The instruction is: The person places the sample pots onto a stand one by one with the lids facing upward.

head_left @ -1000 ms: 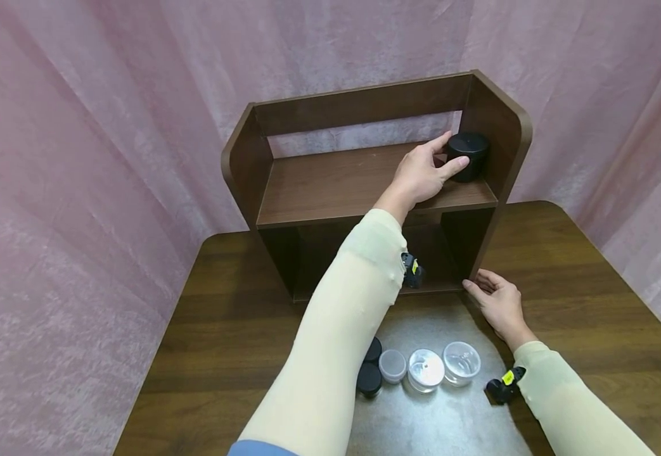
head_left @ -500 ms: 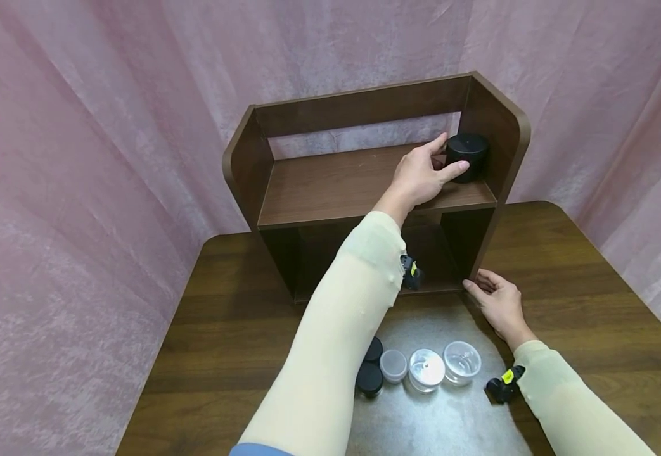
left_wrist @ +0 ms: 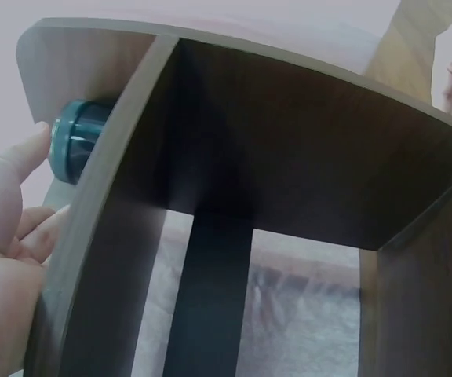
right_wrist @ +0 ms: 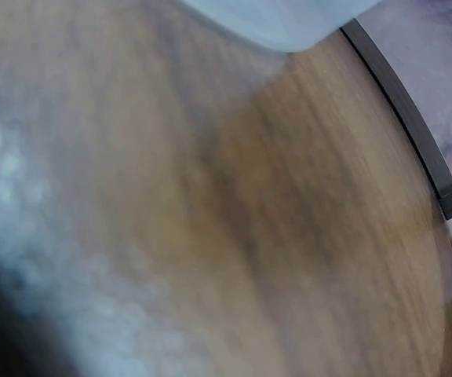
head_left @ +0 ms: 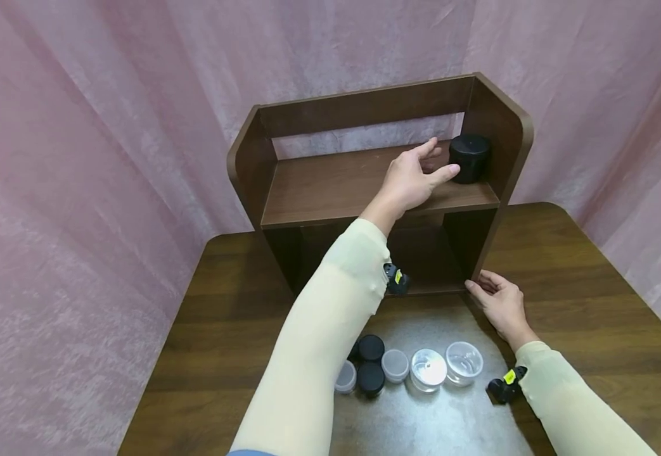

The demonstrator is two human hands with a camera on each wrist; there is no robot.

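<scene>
- Since the earlier frame the left hand (head_left: pixel 412 177) has drawn back from the black jar (head_left: pixel 469 157); its fingers are now spread, relaxed and just clear of it.
- No brand, label or writing can be read on anything.
- The black jar is a short, round, dark tub with a flat lid, standing upright at 3 o'clock on the shelf unit (head_left: pixel 359 183), against its right wall.
- The right hand (head_left: pixel 498 305) rests on the table (head_left: pixel 222 304) at the unit's lower right corner, fingers loosely extended and touching it.
</scene>
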